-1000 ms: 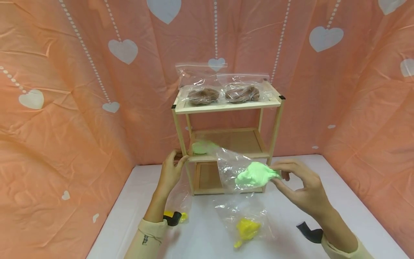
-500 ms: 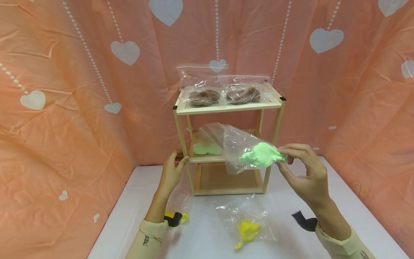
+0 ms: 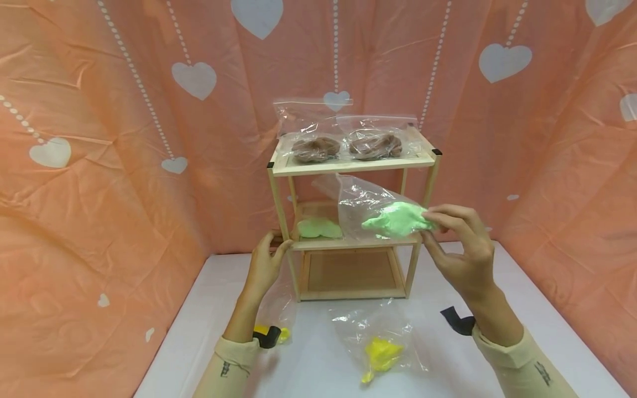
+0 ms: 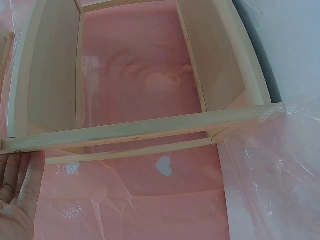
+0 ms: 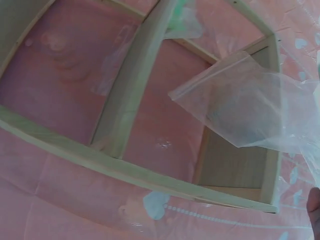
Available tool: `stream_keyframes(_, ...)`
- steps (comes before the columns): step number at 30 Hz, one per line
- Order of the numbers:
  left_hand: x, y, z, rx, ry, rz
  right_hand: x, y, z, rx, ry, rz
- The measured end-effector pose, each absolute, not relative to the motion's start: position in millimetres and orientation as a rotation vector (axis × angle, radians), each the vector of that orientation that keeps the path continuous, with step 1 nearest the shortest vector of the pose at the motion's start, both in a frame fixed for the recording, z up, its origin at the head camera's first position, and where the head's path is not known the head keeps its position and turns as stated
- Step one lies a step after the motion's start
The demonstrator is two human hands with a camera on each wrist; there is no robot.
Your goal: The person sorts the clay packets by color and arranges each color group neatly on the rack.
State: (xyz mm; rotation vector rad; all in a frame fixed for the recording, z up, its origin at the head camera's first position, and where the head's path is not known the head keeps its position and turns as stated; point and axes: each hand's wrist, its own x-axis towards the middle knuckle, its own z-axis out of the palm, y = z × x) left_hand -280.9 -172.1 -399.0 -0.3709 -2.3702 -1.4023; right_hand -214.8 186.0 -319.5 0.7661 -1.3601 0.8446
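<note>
Pink heart-printed fabric (image 3: 114, 221) backs a pale wooden rack (image 3: 355, 167). The right hand (image 3: 473, 252) pinches a clear plastic bag (image 3: 354, 202) holding a lime-green lump (image 3: 400, 219), long axis running up-left near the middle shelf's (image 3: 318, 245) right corner; the left hand (image 3: 266, 264) grips the front-left post (image 3: 278, 204).

Location type: a staged tabletop booth; the kind of building around it cannot be determined. Creased pink-orange fabric (image 3: 124, 249) forms the enclosure: one panel behind both grips, one to the left of the left hand (image 3: 264, 265), one to the right of the right hand (image 3: 463, 243). White hearts (image 3: 194, 80) and dotted lines (image 3: 335, 44) decorate the fabric. A white work surface (image 3: 318, 342) extends below both grips. A small wooden rack (image 3: 318, 169) stands on this surface, its left front post in the left hand's grip. Zip-top bags (image 3: 316, 149) rest on its top shelf, above both grips.
</note>
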Motion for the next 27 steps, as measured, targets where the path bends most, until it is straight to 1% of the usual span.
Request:
stream_keyframes(17, -280.0, -171.7, -398.0, -0.366, -2.383, -1.414, -253.7, 187.1, -338.1, 0.74, -1.394, 0.759)
stream_keyframes(27, -280.5, -170.4, -398.6, -0.354, -2.361, -1.417, -278.8, 199.9, -361.0, 0.738, -1.454, 0.663)
